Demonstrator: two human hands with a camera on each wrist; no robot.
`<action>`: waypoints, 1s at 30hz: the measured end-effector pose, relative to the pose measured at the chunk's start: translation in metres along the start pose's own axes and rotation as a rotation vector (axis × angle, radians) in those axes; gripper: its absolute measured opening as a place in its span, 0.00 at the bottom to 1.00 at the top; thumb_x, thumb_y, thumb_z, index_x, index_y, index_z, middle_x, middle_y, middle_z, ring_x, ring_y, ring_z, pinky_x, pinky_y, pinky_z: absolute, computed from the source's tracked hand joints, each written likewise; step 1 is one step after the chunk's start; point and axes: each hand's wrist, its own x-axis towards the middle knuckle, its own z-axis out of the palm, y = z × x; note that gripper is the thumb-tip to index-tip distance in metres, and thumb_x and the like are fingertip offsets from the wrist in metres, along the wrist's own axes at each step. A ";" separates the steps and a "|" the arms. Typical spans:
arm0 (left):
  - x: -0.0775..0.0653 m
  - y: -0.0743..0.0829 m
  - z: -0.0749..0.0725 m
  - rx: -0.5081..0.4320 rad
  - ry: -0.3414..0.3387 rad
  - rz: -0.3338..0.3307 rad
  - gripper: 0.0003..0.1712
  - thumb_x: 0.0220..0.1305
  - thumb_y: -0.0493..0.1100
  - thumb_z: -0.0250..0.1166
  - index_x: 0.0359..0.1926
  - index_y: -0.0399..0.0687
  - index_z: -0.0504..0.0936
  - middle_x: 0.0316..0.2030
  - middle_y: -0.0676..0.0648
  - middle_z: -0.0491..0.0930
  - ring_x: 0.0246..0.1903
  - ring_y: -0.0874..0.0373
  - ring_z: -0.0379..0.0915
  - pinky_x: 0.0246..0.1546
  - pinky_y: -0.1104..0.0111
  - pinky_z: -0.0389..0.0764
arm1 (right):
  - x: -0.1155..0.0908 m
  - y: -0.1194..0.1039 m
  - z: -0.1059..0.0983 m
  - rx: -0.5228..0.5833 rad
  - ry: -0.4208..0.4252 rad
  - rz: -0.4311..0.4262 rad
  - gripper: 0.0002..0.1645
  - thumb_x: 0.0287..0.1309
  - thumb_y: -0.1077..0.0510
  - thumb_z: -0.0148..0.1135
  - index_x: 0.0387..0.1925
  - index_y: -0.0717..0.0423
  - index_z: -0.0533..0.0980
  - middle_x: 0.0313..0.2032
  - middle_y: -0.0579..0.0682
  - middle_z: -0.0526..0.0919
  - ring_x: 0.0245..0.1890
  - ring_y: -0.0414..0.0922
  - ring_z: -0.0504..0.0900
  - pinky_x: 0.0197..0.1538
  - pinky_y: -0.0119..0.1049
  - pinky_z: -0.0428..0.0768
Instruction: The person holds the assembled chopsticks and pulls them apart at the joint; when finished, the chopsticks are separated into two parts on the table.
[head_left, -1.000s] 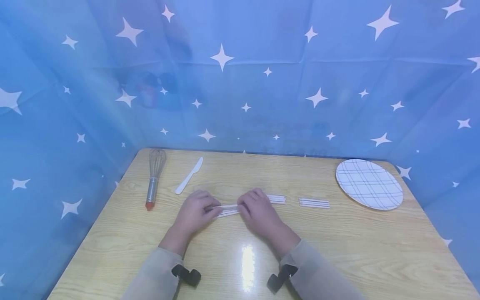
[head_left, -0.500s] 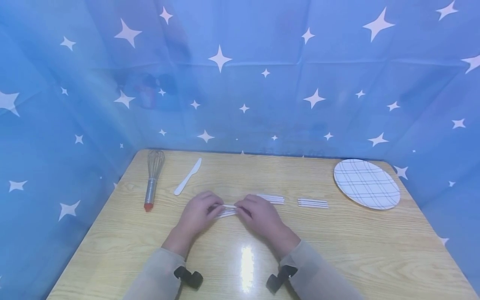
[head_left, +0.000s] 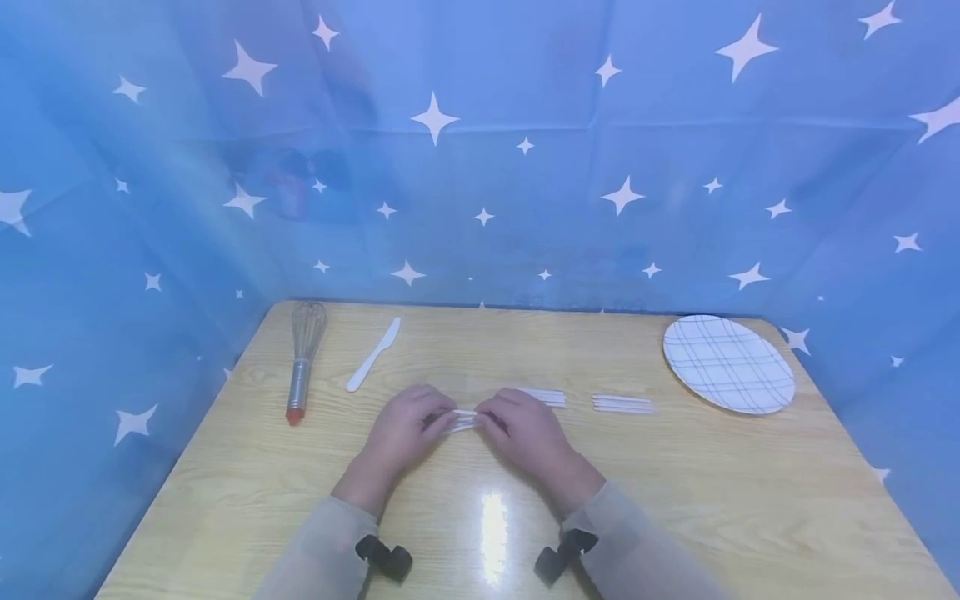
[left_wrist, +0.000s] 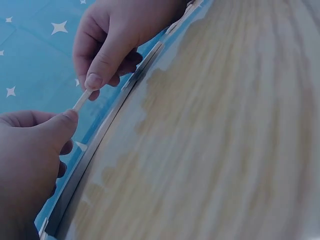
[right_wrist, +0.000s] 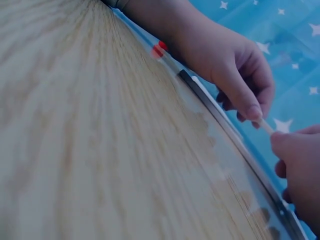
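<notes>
Low over the middle of the table, both hands pinch one thin white stick [head_left: 465,412] between them. My left hand [head_left: 408,425] holds its left end between thumb and fingertips, and my right hand [head_left: 525,433] grips the other end. In the left wrist view the stick [left_wrist: 82,100] spans the short gap between the thumbs, raised off the tabletop. More white sticks [head_left: 461,426] show just under the held one, partly hidden by the hands. Behind the right hand lies a row of several white sticks [head_left: 547,397], partly covered by it.
Another row of white sticks [head_left: 622,404] lies further right. A checked oval-looking plate [head_left: 727,364] sits at the back right. At the left are a white plastic knife [head_left: 373,354] and a wire whisk [head_left: 302,367] with a red handle end. A blue star-patterned curtain [head_left: 480,167] surrounds the table.
My left hand has shifted slightly right, and the gap between the hands has narrowed. Both hands still hold the stick. The whole head view has drifted a little.
</notes>
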 end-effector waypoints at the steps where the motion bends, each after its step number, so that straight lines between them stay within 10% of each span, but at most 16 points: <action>1: 0.000 0.001 0.001 0.001 0.011 0.006 0.06 0.70 0.50 0.75 0.43 0.58 0.91 0.40 0.60 0.86 0.42 0.64 0.79 0.48 0.65 0.83 | 0.000 0.001 -0.001 0.000 0.004 0.001 0.08 0.71 0.47 0.70 0.46 0.41 0.88 0.36 0.34 0.83 0.37 0.35 0.78 0.44 0.35 0.82; 30: 0.042 0.048 0.055 -0.027 0.036 0.129 0.07 0.70 0.52 0.74 0.43 0.57 0.91 0.40 0.58 0.87 0.45 0.60 0.81 0.54 0.64 0.82 | -0.041 0.050 -0.043 -0.011 0.159 0.015 0.08 0.68 0.52 0.73 0.46 0.44 0.89 0.38 0.36 0.86 0.42 0.39 0.80 0.52 0.44 0.81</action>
